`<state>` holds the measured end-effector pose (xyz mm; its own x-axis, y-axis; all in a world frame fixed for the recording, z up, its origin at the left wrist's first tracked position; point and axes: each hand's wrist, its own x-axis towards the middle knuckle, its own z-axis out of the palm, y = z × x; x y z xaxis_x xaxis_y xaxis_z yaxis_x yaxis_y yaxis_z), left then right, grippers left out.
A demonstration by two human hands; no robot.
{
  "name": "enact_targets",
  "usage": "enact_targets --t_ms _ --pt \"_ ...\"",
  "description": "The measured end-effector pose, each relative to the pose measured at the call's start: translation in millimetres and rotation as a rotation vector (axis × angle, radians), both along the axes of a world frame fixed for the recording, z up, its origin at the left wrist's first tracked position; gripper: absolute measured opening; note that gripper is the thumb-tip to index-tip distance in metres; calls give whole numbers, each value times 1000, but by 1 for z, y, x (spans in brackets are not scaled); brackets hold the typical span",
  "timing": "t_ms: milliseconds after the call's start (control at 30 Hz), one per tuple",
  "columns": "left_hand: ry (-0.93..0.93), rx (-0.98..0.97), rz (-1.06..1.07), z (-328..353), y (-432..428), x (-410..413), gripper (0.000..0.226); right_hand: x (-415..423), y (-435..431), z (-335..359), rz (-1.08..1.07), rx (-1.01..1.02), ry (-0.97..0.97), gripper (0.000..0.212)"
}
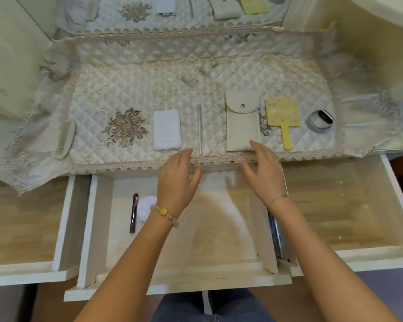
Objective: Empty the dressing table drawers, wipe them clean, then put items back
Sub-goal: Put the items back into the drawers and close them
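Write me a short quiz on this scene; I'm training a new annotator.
1. True or false: the yellow hand mirror lies in the middle drawer.
2. What lies beside the dark pen in that drawer? A) comb B) white round disc C) pouch
3. Does the left hand or the right hand hold anything?
Key: 1 false, it's on the tabletop cloth; 2 B; 3 no, both are open.

Quilted lace-edged cloth (149, 89), mirror (130, 10) behind, cream side panel (9, 54), brown floor (47, 307) below
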<state>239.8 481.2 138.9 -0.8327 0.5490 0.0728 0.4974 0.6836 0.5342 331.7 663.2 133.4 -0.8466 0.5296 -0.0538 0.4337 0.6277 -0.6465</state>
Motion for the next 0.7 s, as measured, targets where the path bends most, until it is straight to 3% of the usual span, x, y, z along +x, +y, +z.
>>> enact_targets --t_ms 133,267,467,700 --pt "-230 131 165 -11 27 -25 42 -25 17 -8 -246 -220 2 58" --pt "-344 163 264 -21 44 -43 40 -46 27 -21 -394 -253 -52 66" --pt "-345 131 295 -29 51 -49 35 -57 34 -33 -493 -265 -45 70" --pt "-316 47 312 -27 57 -48 21 -58 33 -34 -568 -364 -8 56"
